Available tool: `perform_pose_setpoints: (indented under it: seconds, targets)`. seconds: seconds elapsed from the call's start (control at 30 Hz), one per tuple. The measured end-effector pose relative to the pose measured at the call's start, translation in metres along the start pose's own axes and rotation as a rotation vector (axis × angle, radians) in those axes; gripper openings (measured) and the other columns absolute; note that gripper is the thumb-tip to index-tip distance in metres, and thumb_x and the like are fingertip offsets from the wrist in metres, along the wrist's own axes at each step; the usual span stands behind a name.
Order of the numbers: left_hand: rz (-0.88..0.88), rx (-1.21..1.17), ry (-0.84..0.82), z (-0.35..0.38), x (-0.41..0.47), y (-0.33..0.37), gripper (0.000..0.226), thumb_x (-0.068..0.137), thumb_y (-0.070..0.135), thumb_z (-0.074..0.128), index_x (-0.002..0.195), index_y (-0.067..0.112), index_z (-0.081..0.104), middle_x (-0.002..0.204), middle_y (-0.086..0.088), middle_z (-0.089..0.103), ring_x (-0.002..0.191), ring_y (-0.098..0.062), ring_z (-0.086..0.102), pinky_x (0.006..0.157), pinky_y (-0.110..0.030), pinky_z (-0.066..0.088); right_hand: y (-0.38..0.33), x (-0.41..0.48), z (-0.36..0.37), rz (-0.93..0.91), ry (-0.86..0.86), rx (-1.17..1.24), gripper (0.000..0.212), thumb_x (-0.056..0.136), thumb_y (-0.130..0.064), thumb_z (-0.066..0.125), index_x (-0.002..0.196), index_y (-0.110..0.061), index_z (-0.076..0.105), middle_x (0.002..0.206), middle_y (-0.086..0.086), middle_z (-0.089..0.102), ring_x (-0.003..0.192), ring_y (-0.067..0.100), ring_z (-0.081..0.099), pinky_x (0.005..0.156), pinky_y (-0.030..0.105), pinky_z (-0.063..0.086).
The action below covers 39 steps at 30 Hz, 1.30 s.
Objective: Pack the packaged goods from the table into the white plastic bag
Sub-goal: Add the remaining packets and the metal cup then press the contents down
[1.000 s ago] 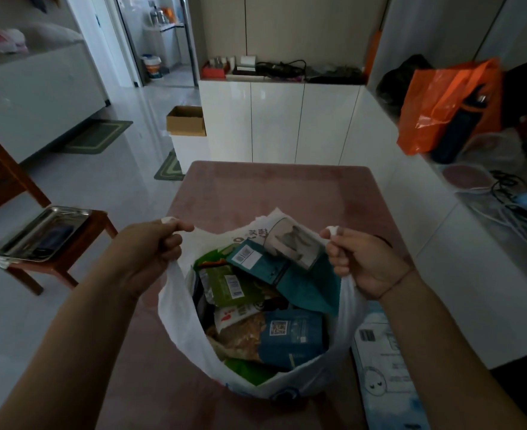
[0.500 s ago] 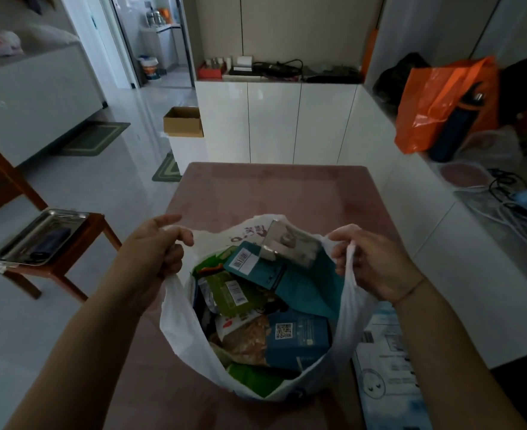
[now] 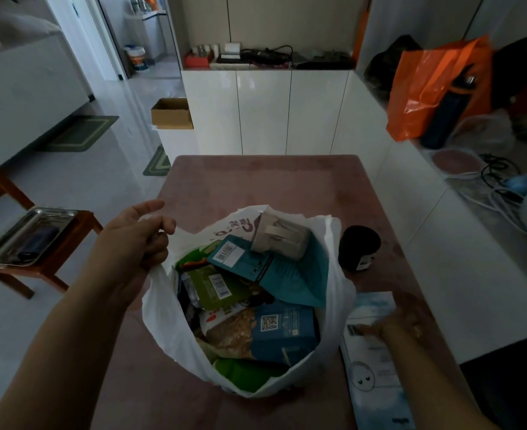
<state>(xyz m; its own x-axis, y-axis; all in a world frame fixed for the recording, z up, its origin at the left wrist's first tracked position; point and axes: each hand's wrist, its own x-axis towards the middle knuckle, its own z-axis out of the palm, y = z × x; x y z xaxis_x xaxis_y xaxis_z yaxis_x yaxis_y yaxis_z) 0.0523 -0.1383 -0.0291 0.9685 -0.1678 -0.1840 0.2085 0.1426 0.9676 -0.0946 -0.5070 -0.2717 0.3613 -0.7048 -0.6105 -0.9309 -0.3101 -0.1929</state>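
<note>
The white plastic bag [image 3: 162, 308] stands open on the pink table [image 3: 256, 181], filled with several packaged goods: teal pouches [image 3: 290, 277], a green packet [image 3: 212, 290], a blue box [image 3: 283, 333] and a grey carton [image 3: 280, 237]. My left hand [image 3: 135, 243] is shut on the bag's left handle, holding that side up. My right hand [image 3: 395, 324] lies blurred on a flat white and blue package [image 3: 370, 364] on the table right of the bag; its fingers look spread on it. A dark round jar [image 3: 358, 248] stands just behind the bag's right side.
A wooden chair with a metal tray [image 3: 26, 237] stands left of the table. White cabinets [image 3: 265, 113] run behind and along the right. An orange bag [image 3: 426, 88], a dark bottle [image 3: 448, 110] and cables [image 3: 501, 181] sit on the right counter.
My right hand has let go of the bag's right handle and dropped to the flat package on the table. The bag's right side has slumped, uncovering the dark jar. My left hand still holds its handle.
</note>
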Motion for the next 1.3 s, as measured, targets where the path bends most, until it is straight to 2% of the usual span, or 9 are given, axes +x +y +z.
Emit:
perform_pose_setpoints:
  seconds: [0.17, 0.33, 0.47, 0.6, 0.7, 0.93, 1.07, 1.23, 1.3]
  targets:
    - [-0.006, 0.009, -0.008, 0.001, 0.0, 0.001, 0.031, 0.095, 0.001, 0.034, 0.121, 0.011, 0.046, 0.057, -0.002, 0.055, 0.034, -0.005, 0.028, 0.031, -0.015, 0.024, -0.02, 0.0, -0.006, 0.155, -0.06, -0.139, 0.121, 0.064, -0.063, 0.074, 0.15, -0.008, 0.008, 0.155, 0.014, 0.02, 0.141, 0.031, 0.029, 0.109, 0.044, 0.035]
    - [0.0, 0.005, -0.016, -0.001, -0.003, 0.001, 0.031, 0.094, 0.0, 0.035, 0.121, 0.011, 0.047, 0.06, -0.003, 0.053, 0.033, -0.004, 0.029, 0.032, -0.015, 0.024, -0.011, 0.001, 0.008, 0.101, -0.026, -0.06, 0.096, 0.068, -0.059, 0.074, 0.143, -0.014, 0.036, 0.148, 0.011, 0.04, 0.134, 0.031, 0.04, 0.107, 0.043, 0.037]
    - [0.001, -0.004, -0.016, -0.001, -0.005, 0.001, 0.031, 0.094, -0.001, 0.034, 0.121, 0.01, 0.046, 0.063, -0.005, 0.051, 0.033, -0.004, 0.028, 0.032, -0.015, 0.024, -0.004, 0.0, 0.032, -0.107, 0.091, 0.289, 0.045, 0.091, -0.024, 0.06, 0.124, 0.005, 0.055, 0.132, 0.024, 0.055, 0.12, 0.035, 0.054, 0.099, 0.035, 0.04]
    - [0.005, -0.002, -0.027, 0.0, -0.006, 0.0, 0.03, 0.094, -0.001, 0.034, 0.119, 0.01, 0.046, 0.065, -0.005, 0.05, 0.033, -0.004, 0.028, 0.032, -0.014, 0.024, -0.005, -0.005, 0.041, -0.174, 0.183, 0.499, 0.021, 0.095, 0.004, 0.047, 0.105, 0.017, 0.059, 0.12, 0.04, 0.055, 0.115, 0.047, 0.052, 0.103, 0.046, 0.037]
    - [0.007, 0.0, -0.037, 0.0, -0.006, 0.001, 0.029, 0.094, -0.001, 0.034, 0.117, 0.01, 0.047, 0.065, -0.005, 0.049, 0.033, -0.004, 0.028, 0.031, -0.015, 0.024, -0.005, -0.012, 0.027, -0.246, 0.307, 0.579, 0.025, 0.094, 0.001, 0.049, 0.113, 0.017, 0.055, 0.127, 0.037, 0.052, 0.12, 0.047, 0.049, 0.108, 0.049, 0.033]
    - [0.002, -0.025, -0.041, 0.001, -0.008, 0.0, 0.026, 0.093, -0.001, 0.034, 0.109, 0.012, 0.049, 0.056, -0.001, 0.052, 0.033, -0.004, 0.027, 0.032, -0.014, 0.022, -0.041, -0.088, -0.074, -0.356, 0.768, 0.793, 0.04, 0.088, -0.026, 0.063, 0.119, -0.002, 0.056, 0.118, 0.026, 0.063, 0.105, 0.04, 0.061, 0.084, 0.039, 0.048]
    - [0.002, -0.032, -0.039, 0.0, -0.01, 0.0, 0.027, 0.093, -0.002, 0.033, 0.113, 0.01, 0.047, 0.062, -0.004, 0.049, 0.032, -0.004, 0.027, 0.032, -0.014, 0.021, -0.073, -0.16, -0.155, -0.693, 1.073, 1.017, 0.053, 0.082, -0.043, 0.065, 0.122, -0.009, 0.055, 0.123, 0.006, 0.064, 0.111, 0.018, 0.062, 0.095, 0.029, 0.05]
    - [0.005, -0.044, -0.039, -0.001, -0.014, 0.001, 0.025, 0.094, -0.002, 0.034, 0.113, 0.009, 0.046, 0.066, -0.006, 0.047, 0.032, -0.004, 0.026, 0.032, -0.014, 0.02, -0.134, -0.27, -0.154, -1.347, 0.975, 1.158, 0.04, 0.082, -0.045, 0.068, 0.114, -0.025, 0.058, 0.103, -0.028, 0.063, 0.102, -0.009, 0.061, 0.084, 0.013, 0.053]
    - [0.003, -0.049, -0.034, -0.003, -0.014, 0.002, 0.027, 0.093, -0.002, 0.033, 0.116, 0.008, 0.045, 0.066, -0.007, 0.047, 0.032, -0.004, 0.026, 0.033, -0.014, 0.019, -0.155, -0.285, -0.133, -1.483, 0.736, 0.964, 0.031, 0.082, -0.042, 0.067, 0.109, -0.032, 0.056, 0.093, -0.029, 0.064, 0.093, -0.012, 0.063, 0.072, 0.007, 0.053]
